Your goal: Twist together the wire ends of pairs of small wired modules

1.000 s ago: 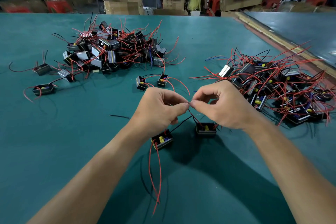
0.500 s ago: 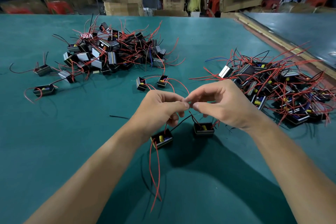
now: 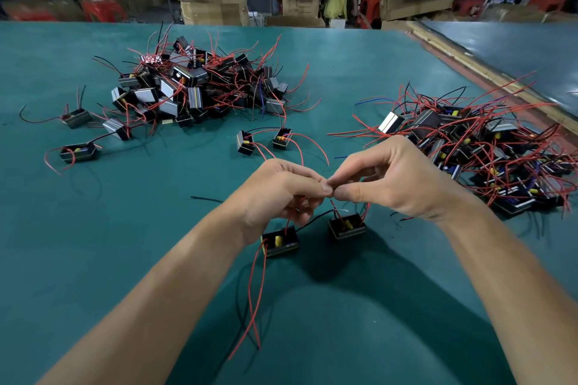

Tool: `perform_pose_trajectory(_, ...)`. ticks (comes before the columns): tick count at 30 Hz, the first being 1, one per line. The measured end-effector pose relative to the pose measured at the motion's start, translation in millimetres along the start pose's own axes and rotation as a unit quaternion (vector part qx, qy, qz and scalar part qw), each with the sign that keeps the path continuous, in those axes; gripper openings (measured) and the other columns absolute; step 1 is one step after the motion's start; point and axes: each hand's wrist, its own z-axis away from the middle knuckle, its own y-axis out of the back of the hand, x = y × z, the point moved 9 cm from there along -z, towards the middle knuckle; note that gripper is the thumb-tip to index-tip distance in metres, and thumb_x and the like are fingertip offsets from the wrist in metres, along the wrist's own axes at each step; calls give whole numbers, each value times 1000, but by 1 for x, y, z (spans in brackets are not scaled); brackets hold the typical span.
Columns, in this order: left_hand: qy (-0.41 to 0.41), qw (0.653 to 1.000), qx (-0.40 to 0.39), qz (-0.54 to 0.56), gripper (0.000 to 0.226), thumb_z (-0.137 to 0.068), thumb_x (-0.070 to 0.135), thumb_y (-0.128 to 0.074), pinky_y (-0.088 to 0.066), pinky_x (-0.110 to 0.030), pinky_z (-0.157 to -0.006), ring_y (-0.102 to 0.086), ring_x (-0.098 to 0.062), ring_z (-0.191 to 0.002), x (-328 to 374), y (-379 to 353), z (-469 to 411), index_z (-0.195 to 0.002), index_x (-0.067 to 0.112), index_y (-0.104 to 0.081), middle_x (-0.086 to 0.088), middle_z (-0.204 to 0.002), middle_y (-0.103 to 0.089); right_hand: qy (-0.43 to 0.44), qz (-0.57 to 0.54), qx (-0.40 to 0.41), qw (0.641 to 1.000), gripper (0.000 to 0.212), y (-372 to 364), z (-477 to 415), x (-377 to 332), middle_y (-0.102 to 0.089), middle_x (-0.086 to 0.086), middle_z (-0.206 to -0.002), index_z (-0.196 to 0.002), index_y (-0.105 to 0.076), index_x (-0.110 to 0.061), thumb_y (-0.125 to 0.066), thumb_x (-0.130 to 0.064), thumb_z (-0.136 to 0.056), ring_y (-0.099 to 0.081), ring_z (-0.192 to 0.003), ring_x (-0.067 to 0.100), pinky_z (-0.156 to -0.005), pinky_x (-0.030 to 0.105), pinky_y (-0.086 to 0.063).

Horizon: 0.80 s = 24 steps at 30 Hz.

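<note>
Left hand and right hand pinch wire ends between them, fingertips touching. Just below, two modules sit on the worktop; more lie in piles beyond, left and right.

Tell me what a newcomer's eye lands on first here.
Centre frame, the left hand and right hand meet fingertip to fingertip, pinching wire ends above the near-left module and near-right module on the green table. Behind sit two tangles of black modules with red wires: the far-left pile and the right pile.
</note>
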Motion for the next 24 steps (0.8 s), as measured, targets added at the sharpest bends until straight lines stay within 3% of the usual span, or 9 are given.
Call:
perform_pose_trajectory(7,-6,1000,17,-13,20,-85,3,-65,-41,-18,-45,-42,-10,-42,1,1,2,-67,9,-69,0,-50,-49,-5,-2,15,1000,12,0,0,2,-77,2,-76,-77,-80,-20,-84,-23,-66,-68,-67,5,-63,15,-50)
perform_pose_trajectory(12,-6,1000,23,-15,20,-86,3,-65,-40,-18,-44,-41,-9,-41,1,2,2,-68,9,-69,1,-50,-49,-8,11,12,1000,15,1,0,4,-77,-1,-77,-79,-81,-25,-89,-22,-66,-69,-68,4,-64,17,-52)
perform_pose_trajectory(18,-1,999,26,-20,17,-86,2,-64,-39,-17,-43,-41,-9,-41,1,2,2,-71,7,-68,2,-49,-49,-18,10,-4,1000,16,2,1,7,-78,-3,-79,-82,-81,-31,-81,-18,-73,-67,-70,1,-66,15,-52)
perform_pose_trajectory(24,-30,998,29,-43,21,-87,0,-64,-37,-18,-44,-43,-11,-43,2,0,1,-68,8,-67,3,-49,-50,-19,46,21,999,11,5,0,8,-76,1,-72,-76,-79,-20,-83,-27,-70,-63,-63,6,-61,24,-51)
